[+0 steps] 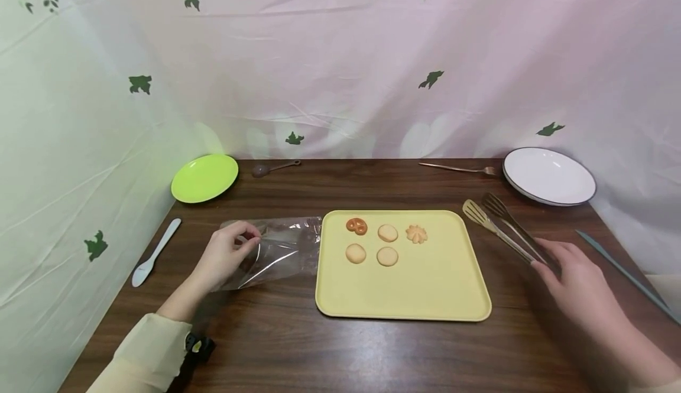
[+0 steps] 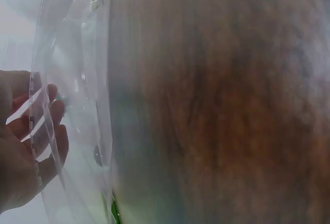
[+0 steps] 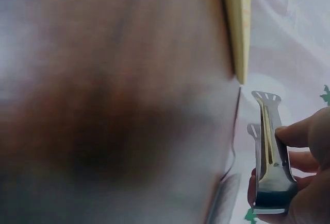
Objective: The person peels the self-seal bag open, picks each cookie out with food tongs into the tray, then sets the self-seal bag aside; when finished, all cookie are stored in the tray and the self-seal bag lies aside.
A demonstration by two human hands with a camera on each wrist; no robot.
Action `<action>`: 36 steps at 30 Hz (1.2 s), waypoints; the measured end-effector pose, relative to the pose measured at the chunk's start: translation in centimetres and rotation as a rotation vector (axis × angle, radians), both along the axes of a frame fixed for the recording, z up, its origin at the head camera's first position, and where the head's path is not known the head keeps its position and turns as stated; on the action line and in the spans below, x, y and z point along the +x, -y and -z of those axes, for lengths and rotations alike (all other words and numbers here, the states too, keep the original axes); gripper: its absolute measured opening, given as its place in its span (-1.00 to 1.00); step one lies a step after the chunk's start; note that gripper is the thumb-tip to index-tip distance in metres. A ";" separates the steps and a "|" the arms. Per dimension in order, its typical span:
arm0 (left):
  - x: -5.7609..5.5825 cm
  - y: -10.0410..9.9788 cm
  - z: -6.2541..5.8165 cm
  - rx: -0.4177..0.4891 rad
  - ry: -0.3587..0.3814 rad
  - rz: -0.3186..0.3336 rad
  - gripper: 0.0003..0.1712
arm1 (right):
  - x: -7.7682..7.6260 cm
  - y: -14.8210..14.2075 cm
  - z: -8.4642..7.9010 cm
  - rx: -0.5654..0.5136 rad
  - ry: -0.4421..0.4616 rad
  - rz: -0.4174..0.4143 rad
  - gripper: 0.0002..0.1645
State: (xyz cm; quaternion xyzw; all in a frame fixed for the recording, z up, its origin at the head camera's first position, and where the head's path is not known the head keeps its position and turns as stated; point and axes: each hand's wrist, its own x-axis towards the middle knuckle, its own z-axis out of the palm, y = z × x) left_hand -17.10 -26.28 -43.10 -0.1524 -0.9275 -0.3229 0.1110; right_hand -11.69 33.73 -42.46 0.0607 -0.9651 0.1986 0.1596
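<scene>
In the head view my left hand (image 1: 223, 254) pinches the edge of a clear plastic bag (image 1: 289, 254) between thumb and fingertips. The bag lies left of a yellow tray (image 1: 425, 289), its far end at the tray's left rim. My right hand (image 1: 580, 286) grips metal serving tongs (image 1: 475, 211) with slotted ends, spread apart and raised near the tray's right side. On the tray sit a pretzel-shaped cookie (image 1: 356, 226), a flower-shaped cookie (image 1: 417, 234) and several round cookies (image 1: 387, 256). The left wrist view shows the bag's film (image 2: 85, 105) in front of curled fingers.
A green plate (image 1: 204, 178) and a dark spoon (image 1: 260, 171) lie at the back left, a white spoon (image 1: 154, 257) at the left edge. At the back right are a fork (image 1: 457, 168) and white plates (image 1: 550, 174). A blue-grey knife (image 1: 622, 269) lies beyond my right hand.
</scene>
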 end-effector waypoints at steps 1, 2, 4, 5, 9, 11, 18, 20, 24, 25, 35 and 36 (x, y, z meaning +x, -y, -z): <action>-0.1 0.0 0.1 -0.009 0.014 0.007 -0.92 | 0.1 -0.1 0.3 0.001 -0.006 0.002 -0.47; -0.1 0.1 0.2 -0.016 0.028 0.015 -0.92 | 0.2 -0.1 0.6 -0.002 -0.014 0.001 -0.47; -0.2 0.2 0.5 -0.033 0.055 0.025 -0.92 | 0.3 -0.2 1.1 -0.001 -0.017 0.002 -0.46; -0.2 0.2 0.6 -0.040 0.068 0.028 -0.92 | 0.4 -0.3 1.3 0.002 -0.014 0.005 -0.45; -0.6 0.1 1.2 -0.059 0.110 0.035 -0.92 | 0.5 -0.7 1.9 0.020 0.032 0.024 -0.43; -0.9 0.0 1.3 -0.068 0.126 0.043 -0.94 | 0.6 -0.9 2.1 0.028 0.059 0.040 -0.41; -1.4 -0.2 1.4 -0.108 0.198 0.057 -0.93 | 0.5 -1.2 2.4 0.050 0.147 0.086 -0.32; -1.4 -0.1 1.3 -0.121 0.220 0.063 -0.94 | 0.4 -1.2 2.3 0.058 0.172 0.093 -0.29; -1.7 0.1 0.5 -0.151 0.265 0.084 -0.96 | 0.1 -1.2 2.2 0.065 0.211 0.092 -0.22; -1.9 0.2 0.1 -0.160 0.277 0.088 -0.97 | 0.0 -1.2 2.1 0.067 0.221 0.092 -0.19; -6.6 -2.0 -5.3 -0.239 0.189 0.121 -0.81 | -3.0 -1.0 -2.1 0.175 0.246 0.019 -0.42; -7.3 -2.7 -5.9 -0.255 0.173 0.127 -0.79 | -3.6 -0.5 -2.8 0.179 0.174 -0.022 -0.56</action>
